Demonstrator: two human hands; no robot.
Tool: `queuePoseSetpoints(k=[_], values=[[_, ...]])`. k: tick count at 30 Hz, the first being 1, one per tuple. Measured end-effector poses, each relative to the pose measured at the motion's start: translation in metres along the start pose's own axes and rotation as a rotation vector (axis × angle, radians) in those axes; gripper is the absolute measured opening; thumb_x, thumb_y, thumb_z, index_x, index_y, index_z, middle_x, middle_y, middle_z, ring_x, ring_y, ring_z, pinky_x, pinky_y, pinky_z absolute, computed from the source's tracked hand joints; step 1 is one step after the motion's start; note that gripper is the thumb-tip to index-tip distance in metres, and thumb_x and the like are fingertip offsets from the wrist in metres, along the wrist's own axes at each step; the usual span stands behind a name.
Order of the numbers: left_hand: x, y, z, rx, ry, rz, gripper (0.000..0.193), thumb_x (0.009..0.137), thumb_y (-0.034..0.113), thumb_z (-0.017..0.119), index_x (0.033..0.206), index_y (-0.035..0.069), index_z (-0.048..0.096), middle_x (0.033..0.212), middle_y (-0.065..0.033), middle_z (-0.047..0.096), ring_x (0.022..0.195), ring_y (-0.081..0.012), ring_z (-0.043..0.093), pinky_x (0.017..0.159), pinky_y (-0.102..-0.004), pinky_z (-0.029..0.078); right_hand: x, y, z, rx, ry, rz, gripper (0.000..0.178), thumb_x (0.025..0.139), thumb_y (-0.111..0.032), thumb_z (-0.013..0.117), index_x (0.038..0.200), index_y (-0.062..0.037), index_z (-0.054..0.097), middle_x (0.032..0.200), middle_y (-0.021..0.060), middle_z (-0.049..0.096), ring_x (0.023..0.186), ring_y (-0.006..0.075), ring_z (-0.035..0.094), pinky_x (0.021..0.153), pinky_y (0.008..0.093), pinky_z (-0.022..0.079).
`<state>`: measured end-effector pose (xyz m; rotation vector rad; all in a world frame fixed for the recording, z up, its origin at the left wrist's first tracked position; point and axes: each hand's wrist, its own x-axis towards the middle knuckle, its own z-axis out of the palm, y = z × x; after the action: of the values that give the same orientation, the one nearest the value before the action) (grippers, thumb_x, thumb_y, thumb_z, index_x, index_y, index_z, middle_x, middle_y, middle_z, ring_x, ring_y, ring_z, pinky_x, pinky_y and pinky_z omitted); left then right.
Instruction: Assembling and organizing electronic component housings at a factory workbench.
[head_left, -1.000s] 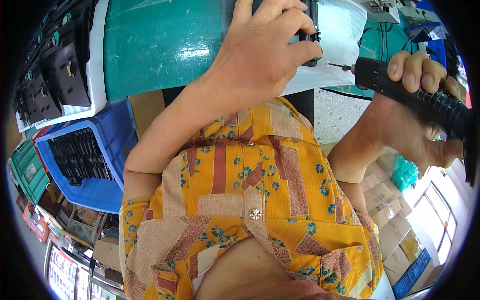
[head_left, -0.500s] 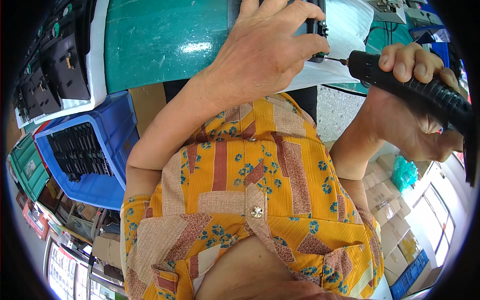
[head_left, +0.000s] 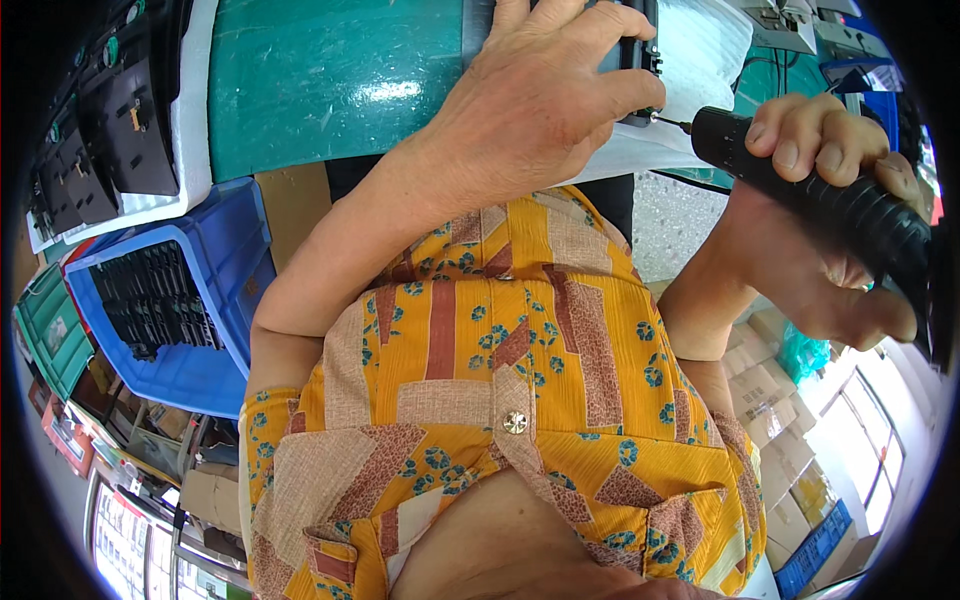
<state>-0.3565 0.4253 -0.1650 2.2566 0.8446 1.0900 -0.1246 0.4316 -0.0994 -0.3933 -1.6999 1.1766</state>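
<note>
At the top of the head view, my left hand (head_left: pixel 545 90) is closed over a dark plastic part (head_left: pixel 641 52) and presses it to the work surface. Much of that part is hidden under the hand or cut off by the upper edge. Wrapped in my right hand (head_left: pixel 785 240) is a black electric screwdriver (head_left: pixel 765 150), held nearly level with its tip toward the left. Its thin bit (head_left: pixel 674 123) reaches a small shiny screw at the part's right edge, close beside my left thumb.
White foam sheet (head_left: pixel 700 60) lies on the green table mat (head_left: pixel 320 90). At left, a white foam tray (head_left: pixel 195 110) carries black panels, above a blue crate (head_left: pixel 160 385) of black parts. Cables and a grey box (head_left: pixel 785 28) sit at upper right; cartons (head_left: pixel 770 400) stand lower right.
The screwdriver's rear end and my right hand have dropped slightly, tilting the tool a little. My left hand and the dark part have shifted slightly right in the picture.
</note>
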Motion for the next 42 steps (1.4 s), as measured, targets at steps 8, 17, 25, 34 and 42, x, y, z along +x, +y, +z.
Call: queuePoseSetpoints(k=[8, 17, 25, 34, 42], values=[[-0.003, 0.005, 0.000, 0.017, 0.054, 0.030, 0.013, 0.080, 0.010, 0.065, 0.093, 0.008, 0.066, 0.116, -0.0177, 0.052, 0.126, -0.0412, 0.043, 0.101, -0.0666, 0.028, -0.008, -0.008, 0.051, -0.028, 0.219, -0.057, 0.080, 0.079, -0.079, 0.054, 0.119, -0.0105, 0.056, 0.093, 0.0076, 0.053, 0.077, 0.0217, 0.052, 0.067, 0.0383, 0.044], [-0.002, 0.011, 0.005, 0.019, 0.023, 0.058, 0.016, 0.083, 0.011, 0.063, 0.096, 0.004, 0.066, 0.117, -0.0202, 0.052, 0.126, -0.0414, 0.042, 0.101, -0.0671, 0.026, -0.019, -0.012, 0.059, -0.112, 0.272, -0.071, 0.078, 0.078, -0.076, 0.058, 0.119, -0.0091, 0.054, 0.090, 0.0075, 0.051, 0.074, 0.0222, 0.052, 0.064, 0.0375, 0.045], [-0.004, 0.009, 0.005, 0.017, 0.029, 0.018, 0.015, 0.081, 0.012, 0.067, 0.095, 0.008, 0.067, 0.114, -0.0173, 0.053, 0.124, -0.0401, 0.043, 0.101, -0.0649, 0.027, -0.018, -0.009, 0.053, -0.059, 0.262, -0.038, 0.081, 0.077, -0.076, 0.060, 0.119, -0.0077, 0.054, 0.093, 0.0098, 0.052, 0.080, 0.0243, 0.053, 0.072, 0.0415, 0.046], [-0.005, 0.007, 0.003, 0.025, 0.034, 0.039, 0.018, 0.077, 0.007, 0.068, 0.095, 0.009, 0.066, 0.114, -0.0156, 0.051, 0.123, -0.0403, 0.043, 0.102, -0.0644, 0.027, -0.014, -0.012, 0.043, 0.056, 0.298, 0.007, 0.074, 0.076, -0.070, 0.063, 0.115, -0.0078, 0.056, 0.093, 0.0086, 0.054, 0.082, 0.0226, 0.052, 0.074, 0.0400, 0.043], [-0.005, 0.012, 0.002, 0.023, -0.020, 0.027, 0.016, 0.080, 0.009, 0.066, 0.095, 0.009, 0.065, 0.114, -0.0156, 0.051, 0.124, -0.0397, 0.042, 0.104, -0.0636, 0.026, -0.006, -0.013, 0.025, 0.080, 0.065, 0.027, 0.086, 0.069, -0.081, 0.064, 0.116, -0.0094, 0.057, 0.088, 0.0031, 0.054, 0.071, 0.0156, 0.051, 0.065, 0.0327, 0.040]])
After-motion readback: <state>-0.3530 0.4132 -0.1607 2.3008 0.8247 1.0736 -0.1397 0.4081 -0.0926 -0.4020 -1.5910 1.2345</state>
